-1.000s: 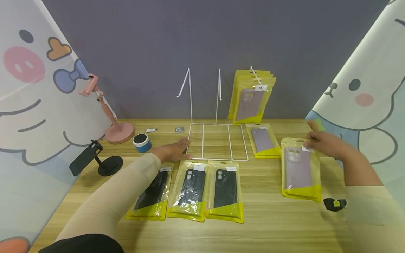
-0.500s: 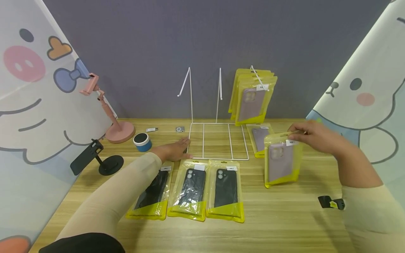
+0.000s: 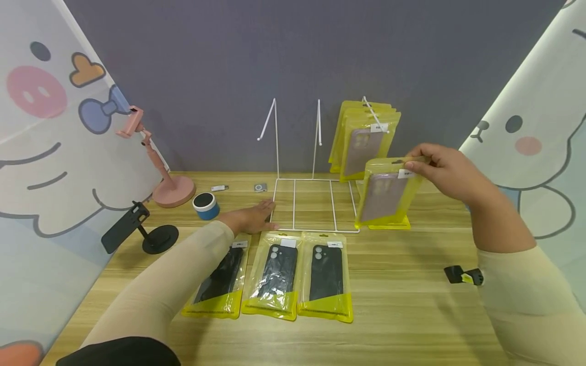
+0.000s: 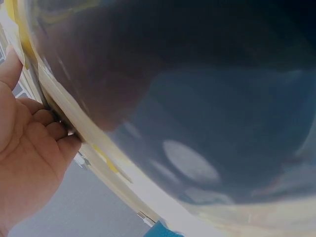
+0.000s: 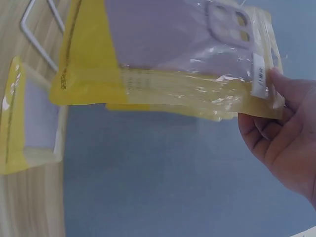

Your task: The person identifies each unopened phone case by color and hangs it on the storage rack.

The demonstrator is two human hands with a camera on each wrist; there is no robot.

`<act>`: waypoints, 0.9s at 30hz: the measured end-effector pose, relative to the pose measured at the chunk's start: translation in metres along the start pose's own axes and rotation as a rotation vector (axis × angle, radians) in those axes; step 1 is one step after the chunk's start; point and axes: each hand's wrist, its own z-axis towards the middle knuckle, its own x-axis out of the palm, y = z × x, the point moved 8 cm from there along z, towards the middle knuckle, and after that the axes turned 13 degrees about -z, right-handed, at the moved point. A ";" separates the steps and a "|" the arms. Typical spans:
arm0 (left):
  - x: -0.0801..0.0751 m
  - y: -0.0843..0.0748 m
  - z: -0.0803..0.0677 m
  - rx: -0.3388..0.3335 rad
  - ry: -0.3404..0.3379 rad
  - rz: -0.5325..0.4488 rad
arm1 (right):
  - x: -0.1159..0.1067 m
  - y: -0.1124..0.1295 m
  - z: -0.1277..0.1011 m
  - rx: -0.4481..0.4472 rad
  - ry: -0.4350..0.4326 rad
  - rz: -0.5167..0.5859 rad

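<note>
Above the table (image 3: 403,315), right-hand fingers (image 3: 414,163) pinching the purple-case packet (image 3: 386,195) have lifted it higher.

We see a table (image 3: 403,315) of pale wood-grain laminate, smooth and faintly sheened. The packet (image 3: 386,195) pinched by our right hand (image 3: 446,170) is glossy clear plastic film with a yellow band, crinkled and catching light; the lilac case inside looks matt and soft. The three dark cases (image 3: 279,272) lie in the same shiny film. The display rack (image 3: 316,203) is thin white-coated wire. The sleeves (image 3: 165,290) are smooth beige knit cloth, the back wall (image 3: 274,61) matt grey.
</note>
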 end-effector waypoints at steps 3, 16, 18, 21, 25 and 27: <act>0.000 -0.001 0.000 0.010 -0.007 0.004 | -0.007 0.009 0.004 -0.001 -0.062 0.029; -0.001 -0.002 -0.003 0.000 -0.017 -0.003 | -0.027 0.030 0.021 0.006 -0.195 0.109; -0.001 -0.003 -0.003 0.005 -0.017 0.000 | -0.027 0.030 0.025 0.012 -0.201 0.108; -0.001 -0.004 -0.003 0.010 -0.016 0.004 | -0.023 0.029 0.031 0.026 -0.190 0.109; -0.001 -0.004 -0.003 0.008 -0.015 -0.009 | -0.016 0.025 0.039 0.043 -0.158 0.104; -0.001 -0.004 -0.003 0.005 -0.015 -0.018 | -0.012 0.023 0.042 0.056 -0.147 0.100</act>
